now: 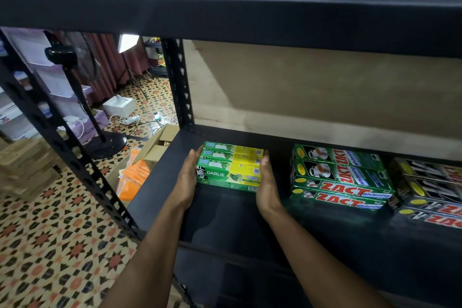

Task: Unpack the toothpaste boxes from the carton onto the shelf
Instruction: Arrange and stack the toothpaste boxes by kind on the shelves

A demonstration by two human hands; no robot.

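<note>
Both my hands are on the one stack of Darlie boxes [228, 170]. My left hand [188, 177] lies flat against its left end and my right hand [265, 177] flat against its right end; the fingers of both are straight and close together, pressing inward rather than curling round anything.

The stack stands on the black shelf [225, 220], toward its left rear corner. I count three green-and-yellow tops side by side; the front face shows two layers, one above the other; how many boxes lie underneath at the back I cannot tell.

To the right, well apart from my right hand, stands a stack of green ZACT boxes [342, 177]; two tops show, and two red-lettered fronts, one above the other. Just beside it, further right, is a stack of black ZACT boxes [425, 190]; two tops show and two fronts, but the edge of the view cuts them off, so the full count is hidden.

Down on the patterned floor [62, 245], left of the shelf, one brown carton [162, 136] stands with its flaps open; something yellowish shows inside, too little of it to name. Just in front of it lies a bundle of orange packs [131, 177]; whether they sit in a second carton I cannot tell. One standing fan [75, 62] rises behind the frame's left post.
</note>
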